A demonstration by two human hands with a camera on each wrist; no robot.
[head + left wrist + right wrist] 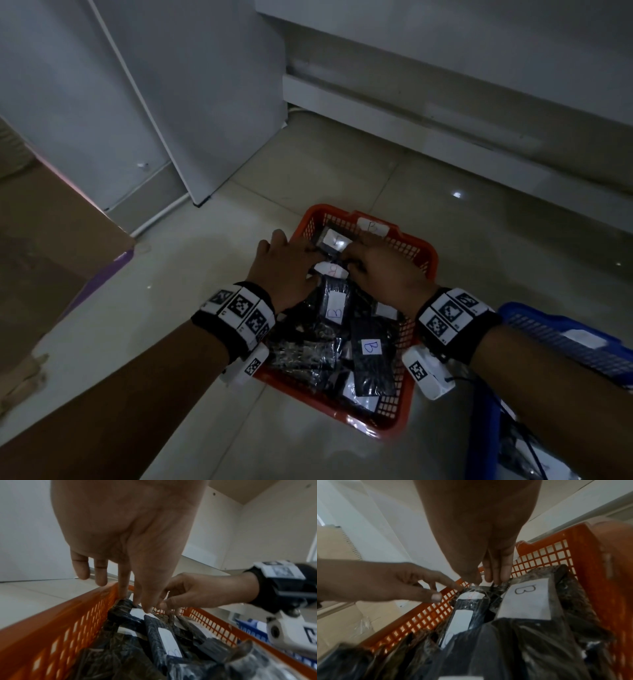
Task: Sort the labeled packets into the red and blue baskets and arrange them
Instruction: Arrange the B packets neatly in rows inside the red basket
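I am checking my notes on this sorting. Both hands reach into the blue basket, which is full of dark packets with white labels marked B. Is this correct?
Not quite: the basket is the wrong one. The left hand and right hand reach into the red basket, full of dark packets with white labels marked B. The blue basket stands beside it, to the right. The head view shows this.
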